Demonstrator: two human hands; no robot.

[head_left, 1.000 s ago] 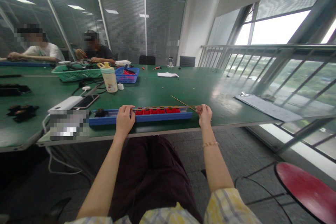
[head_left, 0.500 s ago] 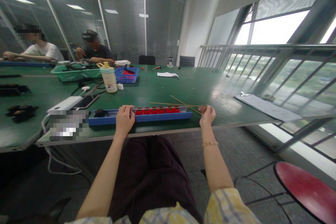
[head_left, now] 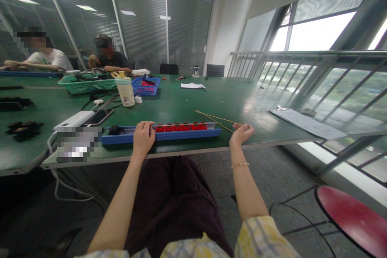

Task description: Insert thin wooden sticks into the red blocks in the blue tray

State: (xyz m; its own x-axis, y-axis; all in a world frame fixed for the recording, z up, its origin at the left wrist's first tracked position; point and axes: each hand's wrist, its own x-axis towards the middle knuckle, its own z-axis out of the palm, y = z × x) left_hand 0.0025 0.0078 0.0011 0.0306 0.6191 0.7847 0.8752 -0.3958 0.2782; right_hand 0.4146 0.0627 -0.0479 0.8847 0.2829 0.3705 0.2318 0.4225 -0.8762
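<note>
A long blue channel-shaped tray (head_left: 181, 134) lies along the table's near edge, with several red blocks (head_left: 177, 127) in a row inside it. My left hand (head_left: 144, 137) is closed over the tray left of the blocks. Its fingertips pinch one end of a thin yellowish rod (head_left: 187, 125), which runs right above the blocks. Beyond the tray's right end, my right hand (head_left: 241, 134) is closed on the near end of a second thin rod (head_left: 225, 119), pointing away to the left. A third rod (head_left: 213, 120) lies slanted on the table behind the tray.
A black piece (head_left: 115, 130) sits in the tray's left end. Further left are a phone (head_left: 101, 116), a white power bank (head_left: 74, 120) and a cup (head_left: 125, 92). Green (head_left: 87, 85) and blue baskets (head_left: 146, 88) stand behind. A clipboard (head_left: 305, 122) lies right. Two people sit across the table.
My right hand has moved right and turned, drawing its rod away from above the tray and swinging it to slant across the table. My left hand stays in place.
</note>
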